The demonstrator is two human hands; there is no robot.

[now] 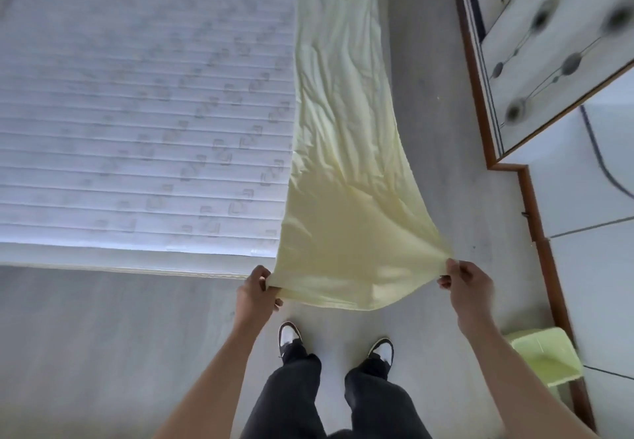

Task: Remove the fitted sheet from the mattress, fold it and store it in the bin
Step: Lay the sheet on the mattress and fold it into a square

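Left hand (255, 289) fingers and right hand (461, 281) fingers each pinch a near corner of the fitted sheet (343, 150). Sheet folded into a strip along the mattress (137, 112) right edge. Keep corners taut, level, carry to far end. Bin (545, 356) by the right foot.

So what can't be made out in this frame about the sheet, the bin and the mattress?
All in the head view:
- Sheet: its far end is cut off by the top edge; layers in the fold cannot be told.
- Left hand and right hand: the pinched corners are hidden inside the fingers.
- Bin: blurred, so its contents are unclear.
- Mattress: cut off at the left and top edges.
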